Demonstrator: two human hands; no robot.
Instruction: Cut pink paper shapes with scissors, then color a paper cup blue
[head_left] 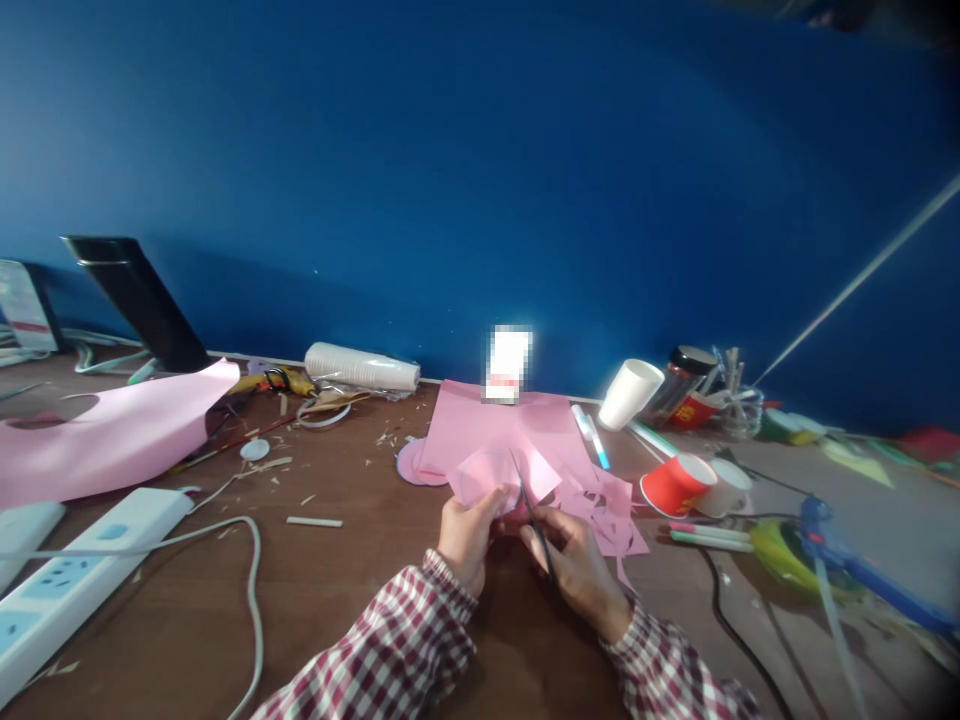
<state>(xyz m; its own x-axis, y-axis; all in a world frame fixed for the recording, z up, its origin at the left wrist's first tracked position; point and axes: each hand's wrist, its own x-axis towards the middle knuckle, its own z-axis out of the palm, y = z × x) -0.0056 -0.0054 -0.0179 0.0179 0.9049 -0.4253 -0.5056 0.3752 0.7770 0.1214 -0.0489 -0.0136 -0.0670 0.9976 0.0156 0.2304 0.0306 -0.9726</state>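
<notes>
My left hand (466, 535) is closed on a small piece of pink paper (487, 475), holding it up just above the brown table (360, 590). My right hand (574, 570) grips a pair of scissors (529, 505) whose blades point up into that paper. Under and behind the hands lie a larger pink sheet (502, 425) and pink offcuts (611, 510). Both sleeves are red-and-white check.
A big pink sheet (97, 430) and white power strips (67, 575) with a cable lie at left. A stack of white cups (360, 367) lies on its side near the blue wall. Red and white cups (679, 482), pens (592, 432), a jar (682, 380) and a glue gun (825, 545) are at right.
</notes>
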